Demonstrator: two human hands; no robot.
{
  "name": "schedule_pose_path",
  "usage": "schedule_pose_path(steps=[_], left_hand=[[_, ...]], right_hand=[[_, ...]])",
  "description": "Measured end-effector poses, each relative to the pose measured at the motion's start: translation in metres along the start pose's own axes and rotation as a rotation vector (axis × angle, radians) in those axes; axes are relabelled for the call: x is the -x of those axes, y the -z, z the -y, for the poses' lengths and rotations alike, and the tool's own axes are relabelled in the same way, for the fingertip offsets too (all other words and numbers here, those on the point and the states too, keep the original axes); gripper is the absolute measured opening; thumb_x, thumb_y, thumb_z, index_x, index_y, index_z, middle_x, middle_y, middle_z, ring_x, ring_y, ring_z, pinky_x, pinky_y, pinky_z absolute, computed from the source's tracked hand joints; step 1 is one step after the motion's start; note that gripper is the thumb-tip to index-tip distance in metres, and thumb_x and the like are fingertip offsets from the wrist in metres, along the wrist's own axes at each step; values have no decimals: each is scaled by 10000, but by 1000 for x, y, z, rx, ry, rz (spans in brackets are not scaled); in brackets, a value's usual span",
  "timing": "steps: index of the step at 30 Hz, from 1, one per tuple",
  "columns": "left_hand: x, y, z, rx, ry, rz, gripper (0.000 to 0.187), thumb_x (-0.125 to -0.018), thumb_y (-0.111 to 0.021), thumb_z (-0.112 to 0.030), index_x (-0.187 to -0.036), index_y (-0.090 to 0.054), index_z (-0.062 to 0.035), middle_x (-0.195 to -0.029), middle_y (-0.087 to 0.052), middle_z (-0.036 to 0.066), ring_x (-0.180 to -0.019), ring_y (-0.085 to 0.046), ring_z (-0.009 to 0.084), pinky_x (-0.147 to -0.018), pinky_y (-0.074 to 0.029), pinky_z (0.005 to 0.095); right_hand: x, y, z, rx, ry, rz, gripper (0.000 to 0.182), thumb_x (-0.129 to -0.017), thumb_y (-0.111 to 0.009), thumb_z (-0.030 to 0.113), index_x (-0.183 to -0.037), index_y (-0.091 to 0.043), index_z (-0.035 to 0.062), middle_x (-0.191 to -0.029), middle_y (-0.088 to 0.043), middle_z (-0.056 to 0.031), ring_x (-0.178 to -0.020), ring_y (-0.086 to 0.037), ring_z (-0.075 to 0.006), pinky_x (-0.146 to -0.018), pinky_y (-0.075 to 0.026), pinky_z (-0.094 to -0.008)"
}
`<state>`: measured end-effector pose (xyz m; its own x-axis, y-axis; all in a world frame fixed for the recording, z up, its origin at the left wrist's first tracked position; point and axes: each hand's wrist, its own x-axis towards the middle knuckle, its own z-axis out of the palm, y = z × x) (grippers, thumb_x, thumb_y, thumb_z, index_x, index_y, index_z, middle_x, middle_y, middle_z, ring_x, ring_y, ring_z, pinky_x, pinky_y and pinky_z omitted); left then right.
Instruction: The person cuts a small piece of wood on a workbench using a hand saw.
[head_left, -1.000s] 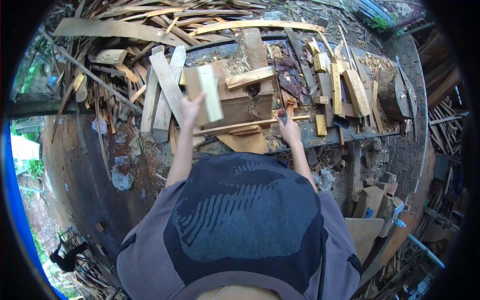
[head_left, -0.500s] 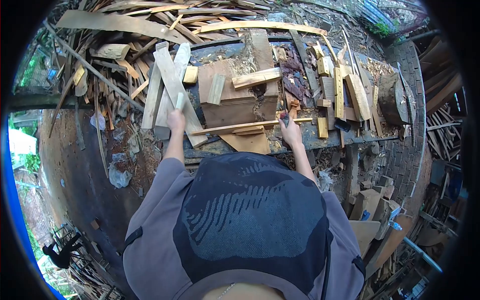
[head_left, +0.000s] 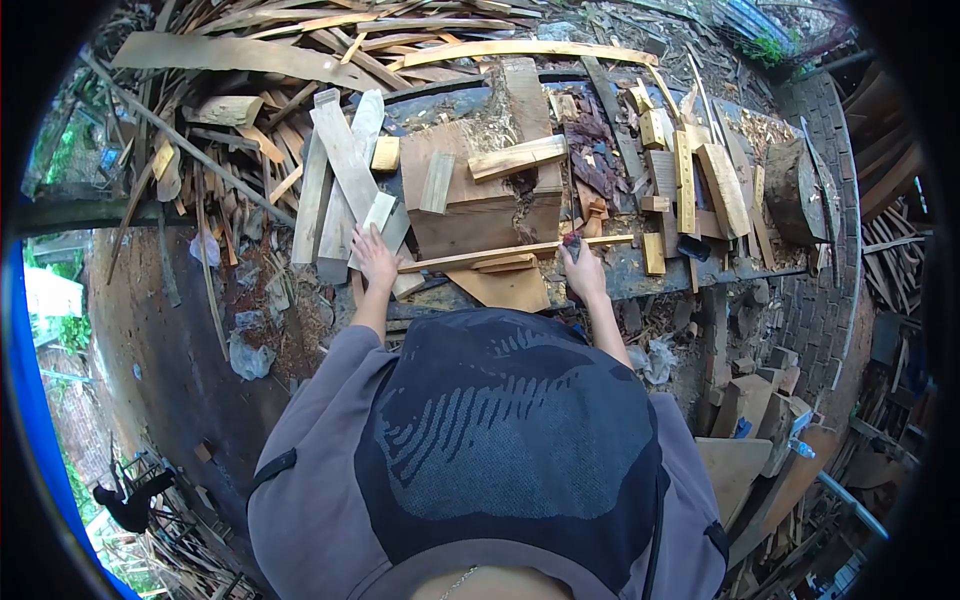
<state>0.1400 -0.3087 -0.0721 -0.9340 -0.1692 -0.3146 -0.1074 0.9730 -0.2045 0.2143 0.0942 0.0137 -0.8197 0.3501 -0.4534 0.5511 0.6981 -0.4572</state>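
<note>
My left hand [head_left: 376, 258] lies with its fingers spread at the near end of a short pale wood piece [head_left: 379, 212], which rests on the grey boards [head_left: 343, 155]. My right hand [head_left: 586, 271] is closed around a small dark object with a red part [head_left: 571, 241]; its kind is mostly hidden. A long thin wooden strip [head_left: 480, 258] runs between the two hands along the front of a big wood block [head_left: 460, 225]. Just beyond my right hand stands an orange-brown shaped wood piece [head_left: 596, 213].
On the workbench [head_left: 660, 285], several offcuts lie right of the block, including a yellow wood strip [head_left: 684, 182] and a black object [head_left: 692, 247]. A log section [head_left: 795, 190] stands at the bench's right end. Scrap wood [head_left: 260, 60] is heaped behind, and a plastic bag [head_left: 250, 357] lies on the left.
My left hand has gone from a closed grip on the raised pale wood piece to spread fingers, and the piece now lies lower on the boards. My right hand has hardly moved.
</note>
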Motion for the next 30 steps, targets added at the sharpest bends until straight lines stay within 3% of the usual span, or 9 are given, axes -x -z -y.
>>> schedule_pose_path(steps=[4, 8, 11, 13, 15, 17, 23, 24, 30], left_hand=[[-1, -49, 17, 202, 41, -34, 997, -821, -630, -521, -1532, -66, -108, -1586, -17, 178, -1457, -55, 358, -1153, -78, 561], [-13, 14, 12, 217, 122, 288, 898, -872, -580, -433, -1528, -69, -92, -1570, -1, 242, -1454, -13, 404, -1136, -90, 593], [-29, 45, -23, 354, 285, -194, 869, -853, -591, -368, -1517, -119, -64, -1557, -16, 269, -1443, -26, 428, -1150, -65, 564], [-19, 91, -66, 537, -65, -675, 850, -833, -611, -288, -1505, -147, -51, -1543, -52, 287, -1434, -44, 444, -1145, -82, 571], [1, 128, -113, 556, -338, -806, 835, -832, -617, -260, -1497, -160, -44, -1536, -94, 274, -1422, -111, 433, -1140, -120, 561], [6, 141, -154, 556, -608, -683, 874, -822, -652, -299, -1500, -156, -55, -1524, -133, 255, -1399, -179, 422, -1133, -171, 530], [-31, 126, -214, 551, -548, -461, 757, -763, -741, -285, -1388, -386, -50, -1301, -449, 188, -1268, -386, 361, -1059, -305, 472], [-36, 126, -216, 605, -539, -510, 601, -769, -732, -203, -1290, -483, -35, -1140, -529, 155, -1146, -482, 336, -993, -368, 458], [-49, 123, -211, 682, -641, -435, 510, -780, -715, -150, -1236, -522, -27, -1125, -531, 151, -1078, -524, 336, -949, -416, 427]], right_hand=[[-1, 2, -2, 3, 8, 19, 539, -909, -521, 493, -1212, -521, 48, -1014, -641, -302, -984, -605, -460, -847, -474, -508], [0, 2, -3, -6, 40, 18, 527, -908, -524, 491, -1202, -527, 54, -987, -644, -304, -973, -609, -458, -838, -475, -510], [-1, 8, -4, 13, 43, 9, 520, -904, -533, 489, -1196, -534, 59, -966, -648, -301, -959, -613, -456, -825, -477, -511], [0, 10, -6, 34, 40, 6, 517, -901, -541, 488, -1196, -539, 63, -953, -651, -298, -948, -616, -456, -815, -479, -512], [0, 9, -10, 33, 58, 6, 524, -896, -548, 492, -1198, -540, 64, -948, -652, -295, -940, -619, -454, -811, -482, -510], [1, 13, -11, 35, 74, -4, 529, -892, -553, 496, -1197, -542, 64, -945, -654, -293, -931, -622, -453, -806, -485, -509], [18, 26, -7, 117, 110, -15, 553, -894, -549, 509, -1252, -518, 88, -927, -658, -289, -902, -631, -449, -779, -496, -509], [19, 23, -10, 112, 115, -30, 576, -894, -544, 521, -1280, -502, 95, -921, -659, -286, -900, -632, -448, -775, -496, -511], [16, 23, -6, 58, 130, -14, 582, -899, -531, 528, -1283, -504, 91, -914, -657, -289, -904, -627, -454, -798, -488, -518]])
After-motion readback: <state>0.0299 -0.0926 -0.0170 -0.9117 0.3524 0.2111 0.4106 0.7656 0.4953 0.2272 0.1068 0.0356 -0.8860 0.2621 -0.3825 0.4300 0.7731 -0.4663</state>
